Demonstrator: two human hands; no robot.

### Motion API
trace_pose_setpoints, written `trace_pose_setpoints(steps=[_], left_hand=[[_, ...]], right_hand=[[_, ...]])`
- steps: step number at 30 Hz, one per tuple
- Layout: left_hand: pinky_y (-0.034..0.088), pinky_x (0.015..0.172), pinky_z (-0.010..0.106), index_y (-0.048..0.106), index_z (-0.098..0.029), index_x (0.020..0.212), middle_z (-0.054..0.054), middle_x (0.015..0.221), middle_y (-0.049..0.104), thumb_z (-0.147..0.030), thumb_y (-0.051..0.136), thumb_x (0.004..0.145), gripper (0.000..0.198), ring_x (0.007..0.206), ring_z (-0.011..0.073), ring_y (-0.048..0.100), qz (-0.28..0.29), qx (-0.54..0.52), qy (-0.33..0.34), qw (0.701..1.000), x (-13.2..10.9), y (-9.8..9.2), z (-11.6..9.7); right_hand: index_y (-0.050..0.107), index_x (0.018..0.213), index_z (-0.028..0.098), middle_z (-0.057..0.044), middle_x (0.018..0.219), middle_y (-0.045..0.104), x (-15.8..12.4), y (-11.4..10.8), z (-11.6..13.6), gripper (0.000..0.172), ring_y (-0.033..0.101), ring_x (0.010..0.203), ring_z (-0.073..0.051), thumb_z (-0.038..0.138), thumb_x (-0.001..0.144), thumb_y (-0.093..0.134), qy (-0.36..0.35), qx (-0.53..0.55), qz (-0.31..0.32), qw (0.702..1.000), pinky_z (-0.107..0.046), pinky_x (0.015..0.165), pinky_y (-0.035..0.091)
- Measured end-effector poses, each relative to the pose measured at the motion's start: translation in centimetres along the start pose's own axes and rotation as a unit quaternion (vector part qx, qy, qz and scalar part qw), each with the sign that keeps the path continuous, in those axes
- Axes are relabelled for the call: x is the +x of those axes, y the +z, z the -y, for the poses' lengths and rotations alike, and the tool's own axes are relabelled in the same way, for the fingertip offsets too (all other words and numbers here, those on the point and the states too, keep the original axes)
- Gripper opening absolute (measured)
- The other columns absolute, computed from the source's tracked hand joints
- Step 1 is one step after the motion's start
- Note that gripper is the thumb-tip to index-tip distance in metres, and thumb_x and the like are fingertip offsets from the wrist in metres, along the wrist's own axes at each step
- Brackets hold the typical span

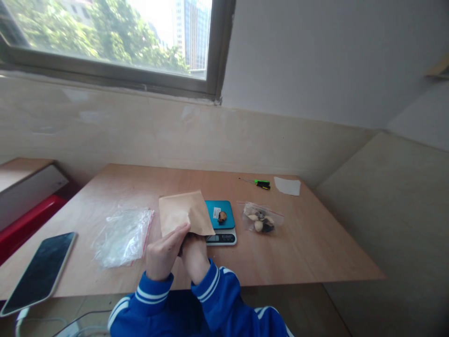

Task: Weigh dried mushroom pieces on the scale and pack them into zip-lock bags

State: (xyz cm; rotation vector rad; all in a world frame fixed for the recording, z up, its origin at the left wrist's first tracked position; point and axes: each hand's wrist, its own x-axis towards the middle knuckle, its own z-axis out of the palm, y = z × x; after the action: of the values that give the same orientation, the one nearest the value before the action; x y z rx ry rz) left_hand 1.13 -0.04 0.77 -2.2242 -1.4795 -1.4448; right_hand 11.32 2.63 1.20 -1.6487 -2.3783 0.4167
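My left hand (pixel 164 255) and my right hand (pixel 195 255) are raised together above the near edge of the wooden table (pixel 315 243), both closed on the lower edge of a tan paper envelope (pixel 184 213) held upright. Behind the envelope stands a small scale with a blue platform (pixel 221 220) carrying a small brown shell-like piece (pixel 222 216) and a white tag. To its right lies a clear zip bag of shells (pixel 261 220). Both sleeves are blue with white stripes.
A pile of empty clear zip bags (pixel 122 234) lies left of my hands. A dark phone (pixel 40 271) rests at the table's left front corner. A green-handled screwdriver (pixel 261 183) and a white paper scrap (pixel 287 186) lie at the back. A red box (pixel 28 222) stands left.
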Motion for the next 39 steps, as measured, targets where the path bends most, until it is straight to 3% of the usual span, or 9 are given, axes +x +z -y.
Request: trace_pose_setpoints(steps=[4, 12, 19, 22, 26, 29, 34, 36, 39], left_hand=[[0.055, 0.085, 0.019, 0.067, -0.026, 0.115, -0.002, 0.108, 0.073, -0.024, 0.054, 0.091, 0.027, 0.089, 0.0141, 0.072, 0.002, -0.001, 0.009, 1.000, 0.0, -0.1, -0.1], [0.056, 0.072, 0.014, 0.071, -0.023, 0.105, -0.001, 0.095, 0.076, -0.034, 0.048, 0.094, 0.028, 0.079, 0.0123, 0.073, 0.016, 0.002, -0.006, 1.000, 1.5, -1.2, -0.8], [0.054, 0.062, 0.012, 0.073, -0.025, 0.102, -0.002, 0.094, 0.076, -0.041, 0.048, 0.093, 0.031, 0.074, 0.0115, 0.073, 0.031, 0.000, -0.042, 0.999, 2.4, -1.9, -0.7], [0.055, 0.064, 0.013, 0.073, -0.026, 0.101, -0.003, 0.094, 0.076, -0.044, 0.051, 0.091, 0.030, 0.075, 0.0128, 0.073, 0.030, -0.020, -0.081, 0.996, 2.6, -2.2, -0.5], [0.056, 0.067, 0.016, 0.074, -0.028, 0.097, -0.006, 0.091, 0.076, -0.045, 0.055, 0.089, 0.027, 0.073, 0.0136, 0.073, 0.023, -0.032, -0.135, 0.990, 2.4, -2.8, 0.2], [0.057, 0.068, 0.018, 0.075, -0.030, 0.094, -0.007, 0.090, 0.076, -0.045, 0.057, 0.086, 0.025, 0.074, 0.0147, 0.073, 0.017, -0.037, -0.173, 0.984, 1.9, -3.0, 0.7], [0.057, 0.069, 0.019, 0.075, -0.032, 0.092, -0.008, 0.088, 0.076, -0.046, 0.061, 0.082, 0.022, 0.078, 0.0160, 0.073, 0.009, -0.054, -0.227, 0.972, 1.4, -3.0, 0.8], [0.057, 0.071, 0.019, 0.076, -0.032, 0.091, -0.009, 0.088, 0.076, -0.047, 0.062, 0.082, 0.022, 0.078, 0.0162, 0.073, 0.007, -0.061, -0.235, 0.970, 1.5, -2.9, 0.7], [0.057, 0.072, 0.020, 0.076, -0.031, 0.090, -0.008, 0.089, 0.076, -0.048, 0.061, 0.082, 0.024, 0.078, 0.0163, 0.073, 0.004, -0.064, -0.237, 0.969, 1.7, -3.2, 0.5]], right_hand=[[0.060, 0.123, 0.007, -0.020, 0.125, 0.063, -0.7, -0.4, 0.1, 0.037, 0.061, 0.113, -0.032, 0.025, 0.093, 0.050, 0.003, 0.011, 0.000, 1.000, -0.042, 0.100, 0.046], [0.060, 0.118, 0.019, -0.011, 0.115, 0.065, -4.7, -3.8, -1.1, 0.034, 0.059, 0.110, -0.029, 0.027, 0.085, 0.064, -0.068, 0.101, -0.024, 0.992, -0.043, 0.094, 0.046], [0.062, 0.108, 0.021, -0.006, 0.109, 0.065, -5.0, -5.0, -1.3, 0.031, 0.055, 0.106, -0.026, 0.028, 0.079, 0.071, -0.086, 0.189, -0.037, 0.977, -0.044, 0.094, 0.043], [0.062, 0.109, 0.022, -0.003, 0.111, 0.066, -5.9, -6.8, -1.3, 0.033, 0.055, 0.107, -0.022, 0.027, 0.078, 0.073, -0.132, 0.272, -0.036, 0.952, -0.040, 0.097, 0.041], [0.062, 0.113, 0.022, -0.004, 0.118, 0.065, -7.4, -9.7, -3.5, 0.034, 0.057, 0.112, -0.019, 0.029, 0.080, 0.070, -0.209, 0.407, 0.011, 0.889, -0.035, 0.099, 0.042], [0.060, 0.117, 0.023, -0.008, 0.121, 0.062, -7.1, -10.3, -6.6, 0.033, 0.056, 0.115, -0.021, 0.033, 0.085, 0.064, -0.181, 0.465, -0.033, 0.866, -0.037, 0.097, 0.045], [0.060, 0.099, 0.022, -0.008, 0.108, 0.063, -2.7, -7.3, -10.7, 0.019, 0.058, 0.104, -0.021, 0.031, 0.083, 0.063, -0.051, 0.360, -0.251, 0.897, -0.037, 0.090, 0.045], [0.060, 0.093, 0.020, -0.007, 0.102, 0.064, -0.5, -5.7, -11.0, 0.013, 0.058, 0.100, -0.021, 0.027, 0.082, 0.063, -0.013, 0.274, -0.266, 0.924, -0.038, 0.090, 0.043], [0.062, 0.092, 0.020, -0.007, 0.103, 0.065, 2.0, -3.8, -10.5, 0.010, 0.056, 0.102, -0.024, 0.021, 0.082, 0.062, 0.037, 0.152, -0.206, 0.966, -0.042, 0.092, 0.038]])
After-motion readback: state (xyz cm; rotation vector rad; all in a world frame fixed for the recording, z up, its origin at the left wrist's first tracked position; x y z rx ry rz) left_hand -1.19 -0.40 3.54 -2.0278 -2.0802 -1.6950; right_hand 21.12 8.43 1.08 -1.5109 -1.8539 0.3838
